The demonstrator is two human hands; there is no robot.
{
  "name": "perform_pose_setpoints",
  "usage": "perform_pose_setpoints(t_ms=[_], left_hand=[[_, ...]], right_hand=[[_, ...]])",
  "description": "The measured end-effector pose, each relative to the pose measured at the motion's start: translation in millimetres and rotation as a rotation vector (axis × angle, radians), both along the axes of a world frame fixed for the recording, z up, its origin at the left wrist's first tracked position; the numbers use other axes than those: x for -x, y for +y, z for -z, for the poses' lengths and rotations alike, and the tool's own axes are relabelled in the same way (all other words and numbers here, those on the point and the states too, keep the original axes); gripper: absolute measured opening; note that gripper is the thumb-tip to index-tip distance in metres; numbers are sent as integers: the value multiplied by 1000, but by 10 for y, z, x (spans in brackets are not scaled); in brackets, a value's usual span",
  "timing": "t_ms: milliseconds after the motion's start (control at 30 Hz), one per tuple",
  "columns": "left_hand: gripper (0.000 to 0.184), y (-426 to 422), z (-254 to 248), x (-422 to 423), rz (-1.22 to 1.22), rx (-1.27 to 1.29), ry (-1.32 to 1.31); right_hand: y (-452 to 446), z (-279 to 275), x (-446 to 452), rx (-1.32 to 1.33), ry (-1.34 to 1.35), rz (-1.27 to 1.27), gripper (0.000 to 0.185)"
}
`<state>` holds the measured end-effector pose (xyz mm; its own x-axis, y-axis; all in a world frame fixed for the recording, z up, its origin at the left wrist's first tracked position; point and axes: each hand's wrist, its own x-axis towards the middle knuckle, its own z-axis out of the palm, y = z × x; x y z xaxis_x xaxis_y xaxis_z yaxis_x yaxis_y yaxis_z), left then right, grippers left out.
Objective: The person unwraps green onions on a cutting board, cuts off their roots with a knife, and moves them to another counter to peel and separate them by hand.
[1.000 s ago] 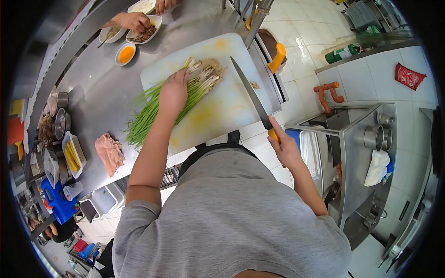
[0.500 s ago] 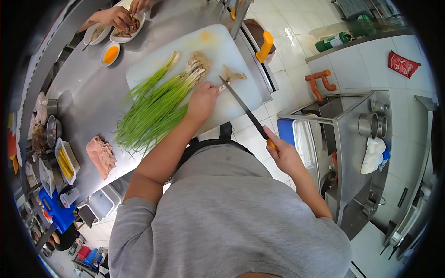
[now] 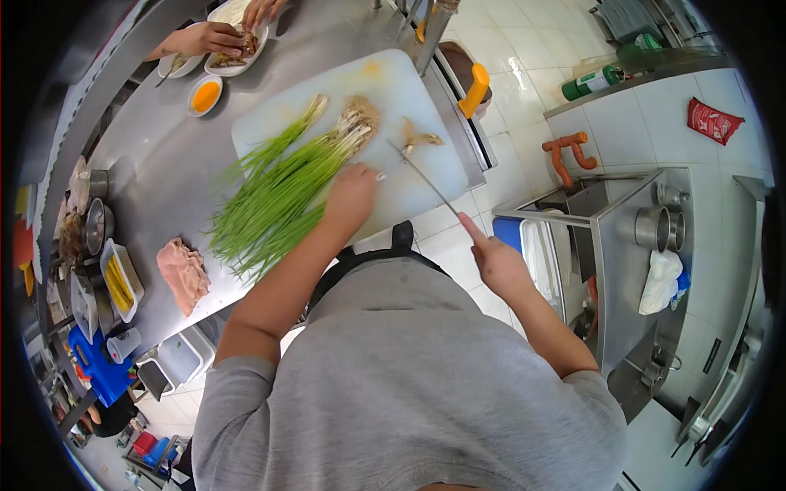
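My right hand (image 3: 498,263) is closed around the handle of a long kitchen knife (image 3: 427,182). The blade points up and left over the white cutting board (image 3: 401,78), and its tip is near some cut root ends (image 3: 420,137). At the near side of a large bunch of scallions (image 3: 282,184), my left hand (image 3: 352,196) is closed on a scallion. A small white stem end (image 3: 380,176) shows just past its fingers; the rest is hidden by the hand. The bunch lies with roots at the far end and green tops toward the lower left.
Another person's hands (image 3: 219,39) work at a dish beyond the board. A small bowl of orange liquid (image 3: 205,96) stands nearby. On the steel table (image 3: 155,155) lie a piece of pink raw meat (image 3: 182,274) and a basket of yellow strips (image 3: 120,282). A yellow handle (image 3: 475,90) rises beside the board.
My left hand has drawn back toward my body, away from the knife tip, with the scallion. The knife has rolled, so its blade looks thinner. The view has shifted slightly.
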<state>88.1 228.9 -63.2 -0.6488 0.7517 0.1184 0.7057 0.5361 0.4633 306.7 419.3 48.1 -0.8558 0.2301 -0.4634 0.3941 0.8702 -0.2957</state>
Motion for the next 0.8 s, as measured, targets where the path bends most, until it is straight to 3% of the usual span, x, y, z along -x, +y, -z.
perform_pose_setpoints(t_ms=[133, 233, 433, 633, 733, 800], left_hand=[[29, -240, -228, 123, -156, -24, 179], [32, -110, -495, 309, -331, -65, 245], [31, 22, -448, 543, -182, 211, 157], [28, 103, -368, 483, -222, 85, 83], [29, 329, -510, 359, -108, -117, 62], [30, 442, -393, 268, -39, -89, -29]], right_hand=[[159, 71, -110, 123, 129, 159, 64], [134, -9, -35, 236, 171, 145, 63], [25, -56, 14, 323, 147, 187, 63], [18, -156, -69, 279, 176, 228, 63], [-13, -148, -140, 294, 317, 244, 62], [-31, -171, -150, 295, 267, 262, 63]])
